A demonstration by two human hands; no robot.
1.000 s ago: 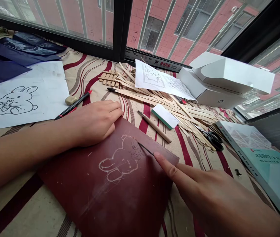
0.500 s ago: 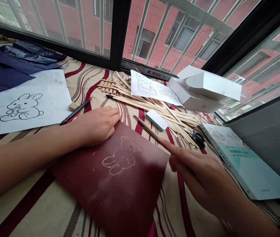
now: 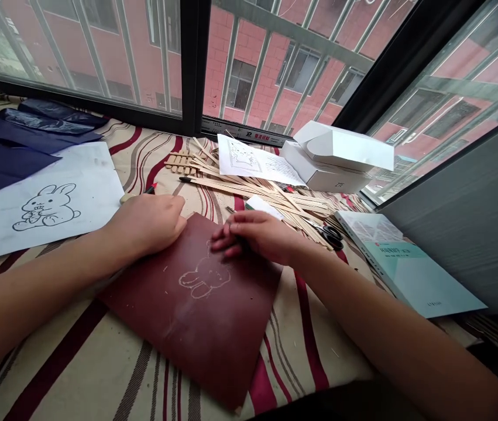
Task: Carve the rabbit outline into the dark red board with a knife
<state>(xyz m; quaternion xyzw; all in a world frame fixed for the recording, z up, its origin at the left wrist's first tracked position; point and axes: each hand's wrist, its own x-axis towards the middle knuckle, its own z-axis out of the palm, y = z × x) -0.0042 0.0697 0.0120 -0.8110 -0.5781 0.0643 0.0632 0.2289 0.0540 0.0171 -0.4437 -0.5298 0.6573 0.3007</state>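
Striped cloth (image 3: 68,362) underneath, your hands apart on the maroon board (image 3: 196,339), left hand (image 3: 146,225) bracing its corner to keep it put, right hand (image 3: 253,234) curled over, grip hidden

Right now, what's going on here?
A person has both bare hands at a dark red board scratched with a pale rabbit outline. The left hand lies at the board's upper left edge, and the right hand rests curled across its top edge. To the left lies a paper with a black rabbit drawing. Beyond the board is a pile of thin wooden strips.
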